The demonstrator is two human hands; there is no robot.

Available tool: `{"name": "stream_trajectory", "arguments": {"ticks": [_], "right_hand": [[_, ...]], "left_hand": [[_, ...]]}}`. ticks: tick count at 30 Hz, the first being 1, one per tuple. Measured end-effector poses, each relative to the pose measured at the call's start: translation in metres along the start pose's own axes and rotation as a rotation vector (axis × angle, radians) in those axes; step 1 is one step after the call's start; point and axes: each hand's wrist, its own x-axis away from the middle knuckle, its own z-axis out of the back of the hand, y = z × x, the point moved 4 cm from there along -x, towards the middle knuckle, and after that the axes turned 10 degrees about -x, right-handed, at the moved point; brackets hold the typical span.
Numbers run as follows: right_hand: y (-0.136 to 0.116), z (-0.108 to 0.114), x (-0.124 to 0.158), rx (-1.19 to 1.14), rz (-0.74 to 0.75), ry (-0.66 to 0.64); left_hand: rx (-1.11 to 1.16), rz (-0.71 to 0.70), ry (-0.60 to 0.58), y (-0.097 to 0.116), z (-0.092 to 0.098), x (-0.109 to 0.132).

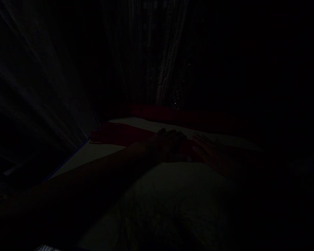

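The view is very dark. A long red strip, apparently fabric, lies across a pale surface. My left hand rests palm down on the strip, fingers stretched out towards the right. Just right of it, my right hand also lies flat over the strip, with its fingers pointing up and left. A small gap separates the two hands. Nothing shows in either one. Shadow swallows the strip's right end.
Behind the pale surface runs another dark red band. A thin blue edge borders the surface on the left. Hanging folds, perhaps a curtain, stand at the back, and more greyish folds hang at the left.
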Motion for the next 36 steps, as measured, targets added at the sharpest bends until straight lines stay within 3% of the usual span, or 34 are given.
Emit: {"name": "stream_trajectory", "arguments": {"ticks": [3, 5, 10, 15, 18, 23, 26, 30, 33, 36], "right_hand": [[0.007, 0.005, -0.001, -0.023, -0.070, 0.037], [-0.002, 0.009, -0.006, -0.052, -0.153, 0.081], [-0.031, 0.004, -0.017, -0.042, -0.085, 0.043], [0.008, -0.007, -0.006, -0.034, -0.093, -0.065], [0.025, -0.002, -0.002, -0.046, -0.183, -0.056], [-0.008, 0.009, -0.011, -0.045, -0.177, 0.049], [-0.021, 0.004, -0.012, -0.057, -0.133, -0.024], [0.002, -0.001, -0.004, -0.056, -0.097, -0.071], [0.026, 0.002, 0.001, -0.071, -0.236, -0.021], [0.018, 0.005, -0.002, -0.064, -0.244, 0.034]], "left_hand": [[0.000, -0.002, 0.015, 0.001, 0.002, 0.001], [-0.005, 0.000, 0.031, 0.002, 0.002, 0.001], [-0.036, 0.031, 0.003, 0.002, 0.000, 0.000], [-0.012, -0.005, 0.046, 0.001, -0.001, -0.001], [0.006, 0.001, 0.063, 0.000, 0.000, -0.002], [-0.007, 0.010, 0.042, 0.001, -0.001, -0.003], [-0.033, 0.013, 0.029, 0.001, -0.002, -0.003], [-0.026, -0.011, 0.019, 0.001, 0.000, -0.003], [-0.019, 0.002, 0.013, 0.000, -0.001, -0.003], [-0.013, 0.013, 0.016, 0.000, -0.002, -0.005]]}}
